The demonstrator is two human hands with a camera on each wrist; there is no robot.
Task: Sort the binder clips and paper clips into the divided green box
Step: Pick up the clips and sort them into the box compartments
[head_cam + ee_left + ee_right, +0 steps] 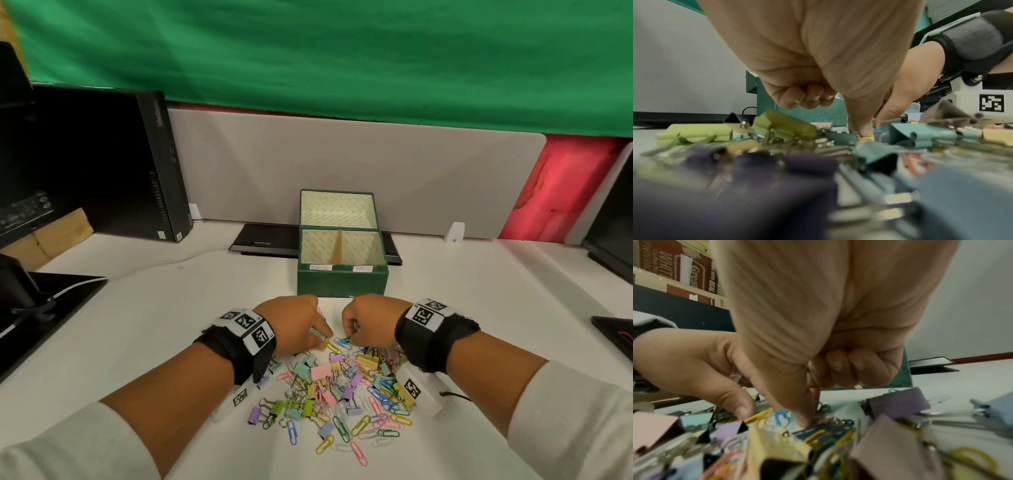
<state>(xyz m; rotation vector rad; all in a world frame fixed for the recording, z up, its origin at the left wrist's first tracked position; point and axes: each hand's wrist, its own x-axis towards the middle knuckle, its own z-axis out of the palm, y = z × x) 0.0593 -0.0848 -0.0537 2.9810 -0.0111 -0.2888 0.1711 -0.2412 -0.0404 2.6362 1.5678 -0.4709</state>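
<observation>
Just under both hands, at the far edge of the mixed pile [339, 387], lie the clips being worked: a yellow paper clip [331, 346] at the left hand's [297, 322] fingertips and a blue paper clip [342, 341] right beside it, between the two hands. Left hand has index and thumb reaching down onto the yellow one, the other fingers curled in; looks like a pinch, though whether it has closed on the wire I cannot tell. Right hand [368, 322] is curled, fingertips down into green and blue clips at the pile's edge; in the right wrist view the thumb [797, 412] presses onto the heap, and a firm grip on any one clip is not shown, so cannot tell. Yellow clip's long axis runs diagonally, from the left fingertips back toward the wrists and to the right; the blue clip lies roughly crosswise between the hands. Left hand is nearer the yellow, both about equally near the blue. Green box [342, 279] sits straight ahead, beyond the fingertips, near but apart from them, lid up behind it. Its divider [338, 247] runs away from the hands, splitting it into left and right compartments, both seemingly bare; labels on the front wall are too small to read. Judgement: next move is a short lift forward over the front wall. Binder clips [320, 372] lie tangled closer to the wrists, on the desk [171, 325].
</observation>
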